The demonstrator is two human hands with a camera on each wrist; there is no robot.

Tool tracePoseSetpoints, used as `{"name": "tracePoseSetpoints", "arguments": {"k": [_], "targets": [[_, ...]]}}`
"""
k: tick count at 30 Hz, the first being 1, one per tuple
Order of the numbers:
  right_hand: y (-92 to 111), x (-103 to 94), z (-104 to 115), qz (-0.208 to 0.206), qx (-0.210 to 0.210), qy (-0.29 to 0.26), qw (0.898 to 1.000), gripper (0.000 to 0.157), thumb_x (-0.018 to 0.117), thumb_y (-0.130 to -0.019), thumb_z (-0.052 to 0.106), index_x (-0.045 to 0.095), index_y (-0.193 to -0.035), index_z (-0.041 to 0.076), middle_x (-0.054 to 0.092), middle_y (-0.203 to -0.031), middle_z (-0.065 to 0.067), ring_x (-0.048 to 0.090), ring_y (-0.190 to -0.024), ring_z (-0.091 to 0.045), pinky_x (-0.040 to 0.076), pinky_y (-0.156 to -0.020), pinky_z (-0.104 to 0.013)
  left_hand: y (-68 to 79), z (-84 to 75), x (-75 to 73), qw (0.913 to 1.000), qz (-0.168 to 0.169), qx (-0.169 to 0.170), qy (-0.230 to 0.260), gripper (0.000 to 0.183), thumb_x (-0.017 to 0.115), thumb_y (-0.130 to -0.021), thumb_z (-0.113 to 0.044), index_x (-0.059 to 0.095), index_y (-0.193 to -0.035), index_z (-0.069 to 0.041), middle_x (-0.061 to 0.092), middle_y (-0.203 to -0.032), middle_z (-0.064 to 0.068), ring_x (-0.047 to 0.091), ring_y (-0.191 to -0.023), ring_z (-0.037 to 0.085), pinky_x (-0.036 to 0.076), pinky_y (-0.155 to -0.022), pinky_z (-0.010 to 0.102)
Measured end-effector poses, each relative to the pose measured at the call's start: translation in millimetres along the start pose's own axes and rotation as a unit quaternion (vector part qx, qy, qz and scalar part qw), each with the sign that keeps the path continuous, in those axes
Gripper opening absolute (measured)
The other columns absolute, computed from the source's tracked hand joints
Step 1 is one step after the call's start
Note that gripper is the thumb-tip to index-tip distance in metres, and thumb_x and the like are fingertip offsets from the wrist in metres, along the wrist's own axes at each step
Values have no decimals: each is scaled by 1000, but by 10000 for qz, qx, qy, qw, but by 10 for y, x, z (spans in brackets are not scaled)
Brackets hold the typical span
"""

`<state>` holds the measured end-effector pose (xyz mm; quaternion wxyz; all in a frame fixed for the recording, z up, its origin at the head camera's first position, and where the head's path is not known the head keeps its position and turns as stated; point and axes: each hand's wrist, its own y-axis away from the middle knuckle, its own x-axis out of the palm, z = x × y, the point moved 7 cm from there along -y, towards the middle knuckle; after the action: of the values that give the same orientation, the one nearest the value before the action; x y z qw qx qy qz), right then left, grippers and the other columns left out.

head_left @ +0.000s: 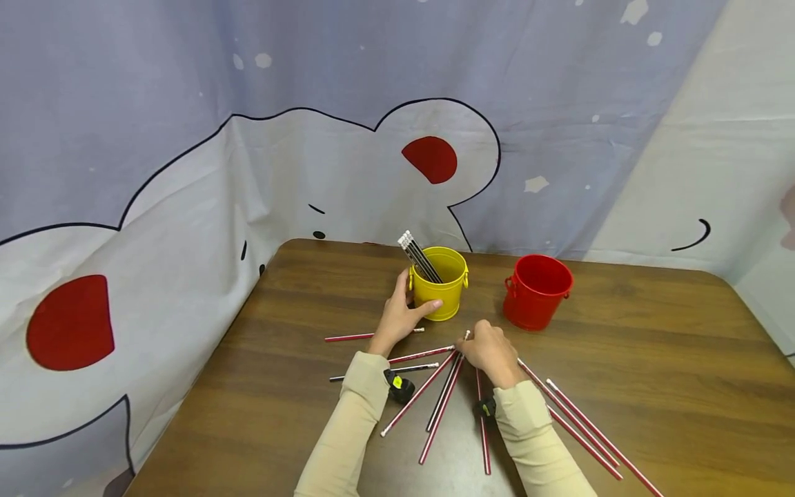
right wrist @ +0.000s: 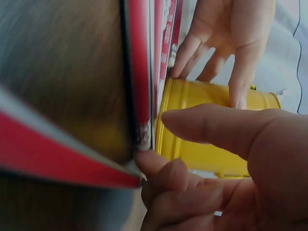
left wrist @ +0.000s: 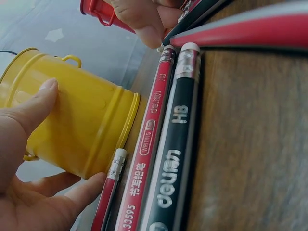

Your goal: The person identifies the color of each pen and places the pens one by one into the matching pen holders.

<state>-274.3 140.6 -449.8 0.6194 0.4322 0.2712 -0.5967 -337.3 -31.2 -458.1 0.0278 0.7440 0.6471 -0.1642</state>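
Note:
My left hand [head_left: 397, 316] holds the side of a small yellow bucket [head_left: 444, 302], its thumb on the near wall and the other fingers around the left and underside edge. Several black pencils [head_left: 419, 257] with white erasers lean inside that bucket. My right hand [head_left: 491, 352] is over the gathered ends of red and black pencils on the table. In the right wrist view its thumb stands apart from the bent fingers, and a fingertip touches the eraser end of a red-striped pencil [right wrist: 139, 72]. A black pencil [left wrist: 175, 139] lies beside a red pencil [left wrist: 144, 144] in the left wrist view.
A red bucket [head_left: 535, 304] stands right of the yellow one. More red-striped pencils [head_left: 584, 424] lie by my right forearm, and another red pencil [head_left: 348, 337] lies left of my left wrist. A printed cloth [head_left: 348, 172] hangs behind the wooden table [head_left: 671, 345].

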Motion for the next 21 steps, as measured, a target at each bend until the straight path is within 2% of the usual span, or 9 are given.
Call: {"name": "tracePoseSetpoints", "arguments": {"k": [7,14,21], "targets": [[4,51,47,107,-45,77,9999,28,63,-81,29,53,-65,9,51,-65,-7,49,-61,-24,38,-51,-38,6,23,-26,9998,-38,-126,-122,82,73,-76,-37,23,-140,-33,40,-141,2,44,-124,19,37,-102,32],[-14,26,37,120,-17,182,9998,25,61,-82,27,54,-68,8,54,-72,-10,52,-66,-26,42,-54,-44,-3,-5,-12,10000,-30,-29,-71,82,73,-77,-35,22,-141,-31,39,-142,4,43,-125,21,36,-103,36],[-13,25,31,151,60,231,9996,28,63,-79,28,51,-61,11,51,-66,-7,50,-63,-23,39,-51,-40,8,-10,-7,9999,1,-59,-95,82,73,-77,-36,22,-141,-31,39,-142,3,43,-126,20,36,-103,36]]}}
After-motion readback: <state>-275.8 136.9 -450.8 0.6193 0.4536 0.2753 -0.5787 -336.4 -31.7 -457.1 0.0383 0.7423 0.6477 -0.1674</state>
